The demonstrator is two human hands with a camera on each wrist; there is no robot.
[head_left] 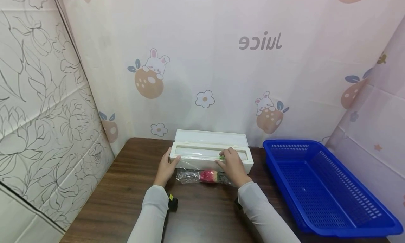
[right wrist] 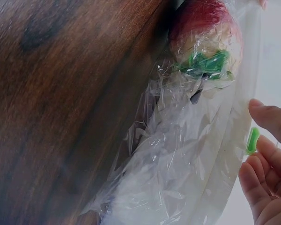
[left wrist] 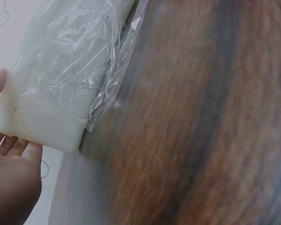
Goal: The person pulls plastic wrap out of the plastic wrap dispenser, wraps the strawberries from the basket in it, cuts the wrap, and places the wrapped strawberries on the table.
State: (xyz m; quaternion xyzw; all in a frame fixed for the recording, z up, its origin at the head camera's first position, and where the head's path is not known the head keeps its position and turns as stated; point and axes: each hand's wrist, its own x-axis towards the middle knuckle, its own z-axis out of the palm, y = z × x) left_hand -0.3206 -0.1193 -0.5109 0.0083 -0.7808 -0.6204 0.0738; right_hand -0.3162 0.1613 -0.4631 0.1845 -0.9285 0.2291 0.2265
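Observation:
A long white cling film dispenser (head_left: 205, 146) stands at the back of the table with its lid (head_left: 212, 136) raised. My left hand (head_left: 165, 168) grips its left end, the thumb on top and the fingers against the end wall (left wrist: 49, 131). At the right part of the top, my right hand (head_left: 235, 167) pinches a small green slider (right wrist: 253, 140) between thumb and fingers. Clear film (left wrist: 68, 61) hangs over the front. A red and cream fruit-shaped piece (head_left: 208, 176) with green leaves (right wrist: 207, 64) lies against the front, under or in the film; which, I cannot tell.
A blue slotted plastic basket (head_left: 284, 197) is to the right on the dark wood table (head_left: 126, 186). Behind the dispenser hangs a printed curtain (head_left: 205, 70). A wall with flower drawings (head_left: 47, 95) borders the left side.

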